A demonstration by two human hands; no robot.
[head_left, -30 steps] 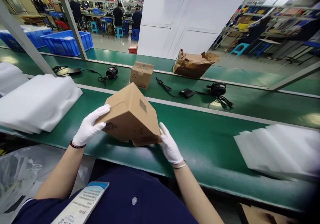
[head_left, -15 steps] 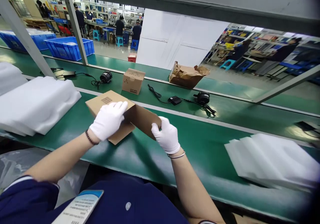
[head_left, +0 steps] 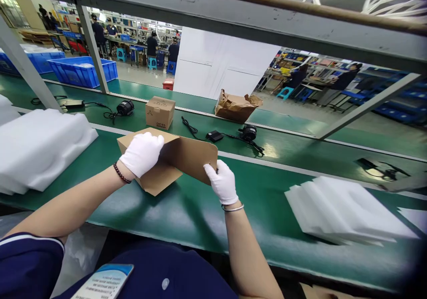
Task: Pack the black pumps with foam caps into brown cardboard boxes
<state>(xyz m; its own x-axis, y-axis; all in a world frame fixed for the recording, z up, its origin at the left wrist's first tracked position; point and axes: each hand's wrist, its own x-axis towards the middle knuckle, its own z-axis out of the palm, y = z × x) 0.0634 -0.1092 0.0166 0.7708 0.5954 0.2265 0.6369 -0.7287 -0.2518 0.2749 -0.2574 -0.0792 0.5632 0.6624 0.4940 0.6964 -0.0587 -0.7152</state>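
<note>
A brown cardboard box [head_left: 187, 154] lies tilted on the green work surface before me, its open end and long flap facing right. My left hand [head_left: 143, 153], in a white glove, is closed over the box's upper edge; its fingertips curl out of sight. With thumb and fingers, my right hand [head_left: 223, 181], also gloved, pinches the outer end of the flap. Behind the box stand a closed small carton [head_left: 159, 113] and a black motor-like unit [head_left: 125, 108] with a cable. Farther right lie a black adapter [head_left: 214, 136] and another black round unit [head_left: 249, 132] with cords.
White foam sheets [head_left: 43, 148] are stacked at left, with another foam stack [head_left: 340, 210] at right. Crumpled brown paper [head_left: 236, 107] sits behind the rail. A blue crate [head_left: 82, 71] stands at the back left. A slanted metal post [head_left: 370, 105] rises at right. Several people work in the background.
My view has tilted up and turned slightly right. The box's flap and open end show more of their inside face. Both hands keep their grip on the box.
</note>
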